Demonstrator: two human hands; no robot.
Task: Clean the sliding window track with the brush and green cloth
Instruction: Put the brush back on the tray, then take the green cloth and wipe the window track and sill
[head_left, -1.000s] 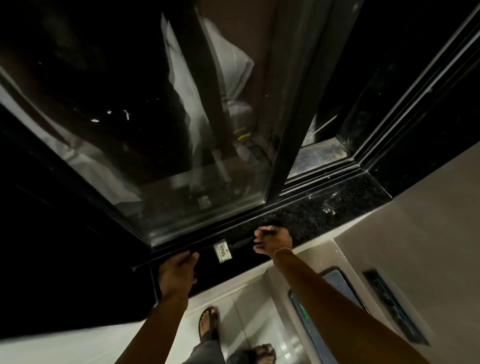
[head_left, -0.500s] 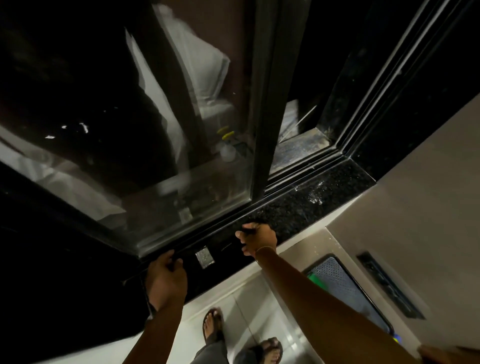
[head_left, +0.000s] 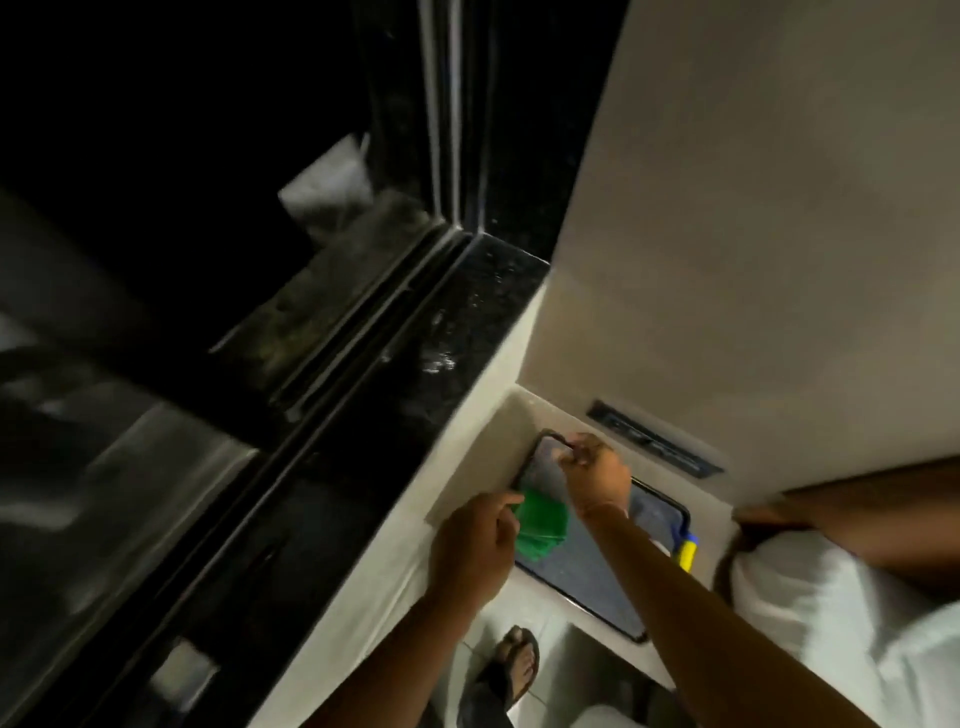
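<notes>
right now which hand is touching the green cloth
The left hand: its fingers meet the folded green cloth on the dark tray. The right hand reaches past it to the tray's far corner.

Folded cloth (head_left: 540, 525): bright, uniform green. Rectangular tray (head_left: 587, 577) beneath it: grey-blue finely speckled surface, black rim. Small object at the tray's right edge (head_left: 689, 552): yellow body, blue top. Stone window sill (head_left: 441, 332): black, flecked with white specks and a whitish smear. Sliding window track (head_left: 358, 317): black rails with pale grey highlights; a dusty grey-green patch lies beyond them. Wall (head_left: 753, 208): plain beige. Floor tiles (head_left: 524, 613): pale off-white. Sandal (head_left: 514, 670): dark. Bedding at right (head_left: 852, 623): white.
</notes>
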